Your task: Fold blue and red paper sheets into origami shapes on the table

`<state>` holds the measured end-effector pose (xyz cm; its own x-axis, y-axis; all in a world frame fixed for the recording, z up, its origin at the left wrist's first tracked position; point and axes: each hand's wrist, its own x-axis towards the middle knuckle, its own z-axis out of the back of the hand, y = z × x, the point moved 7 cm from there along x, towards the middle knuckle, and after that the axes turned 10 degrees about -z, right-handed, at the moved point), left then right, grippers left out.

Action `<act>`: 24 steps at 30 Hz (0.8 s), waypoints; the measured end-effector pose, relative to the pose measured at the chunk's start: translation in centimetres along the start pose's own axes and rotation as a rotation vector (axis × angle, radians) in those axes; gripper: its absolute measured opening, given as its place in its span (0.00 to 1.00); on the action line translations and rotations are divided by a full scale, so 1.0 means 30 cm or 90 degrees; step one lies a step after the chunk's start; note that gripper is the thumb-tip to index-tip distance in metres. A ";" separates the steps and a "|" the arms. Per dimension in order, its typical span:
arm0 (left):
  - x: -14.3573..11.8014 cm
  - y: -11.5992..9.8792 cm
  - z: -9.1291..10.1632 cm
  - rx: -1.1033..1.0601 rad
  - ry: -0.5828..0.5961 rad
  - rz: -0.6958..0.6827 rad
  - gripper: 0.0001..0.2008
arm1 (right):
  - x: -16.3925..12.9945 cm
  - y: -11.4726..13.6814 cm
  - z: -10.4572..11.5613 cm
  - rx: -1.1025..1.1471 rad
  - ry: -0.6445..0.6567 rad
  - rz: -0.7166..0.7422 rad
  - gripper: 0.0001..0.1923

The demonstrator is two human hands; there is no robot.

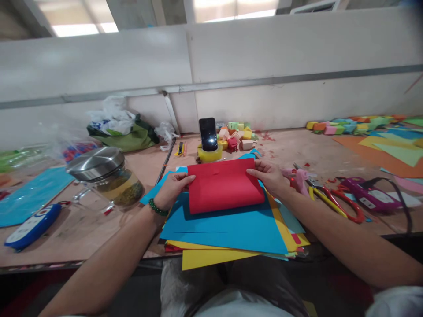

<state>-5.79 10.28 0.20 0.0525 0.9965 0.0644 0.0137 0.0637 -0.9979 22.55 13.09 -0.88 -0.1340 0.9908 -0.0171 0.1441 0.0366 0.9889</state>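
Observation:
A sheet of red paper (224, 187) is folded over on itself, its lower edge bulging in a soft curve. My left hand (173, 187) pinches its upper left corner between thumb and fingers; a green bead bracelet circles that wrist. At the upper right corner my right hand (267, 174) grips the same sheet, thumb on top. Beneath it lies blue paper (224, 231) with a thin dark line near its front edge. Yellow paper (214, 259) sticks out from the stack under the blue one, over the table's front edge.
Left stand a glass tea jug (122, 185) and a blue-white device (33, 226). Behind the paper, a phone (208, 134) leans on a yellow tape roll (209, 153) beside small folded paper pieces (246, 144). Right lie scissors (346, 204), pliers (325, 198) and a purple glue gun (370, 196).

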 end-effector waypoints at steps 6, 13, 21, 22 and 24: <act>-0.001 0.000 -0.002 0.010 0.011 0.000 0.25 | 0.008 -0.009 0.006 -0.001 0.005 -0.002 0.19; 0.007 0.014 0.020 0.057 0.006 -0.015 0.22 | 0.018 -0.016 0.014 0.010 0.003 -0.004 0.19; -0.002 -0.007 0.014 0.053 0.012 -0.009 0.21 | 0.004 -0.003 0.006 0.014 -0.006 -0.021 0.19; -0.003 -0.009 0.014 0.050 0.010 -0.005 0.21 | 0.005 -0.003 0.008 0.016 -0.011 -0.019 0.19; -0.005 -0.011 0.015 0.046 0.003 -0.001 0.21 | 0.008 -0.006 0.011 0.015 -0.015 -0.020 0.20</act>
<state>-6.25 10.13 0.51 0.0576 0.9961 0.0662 -0.0584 0.0695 -0.9959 22.81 13.37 -1.12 -0.1165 0.9918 -0.0524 0.1627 0.0712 0.9841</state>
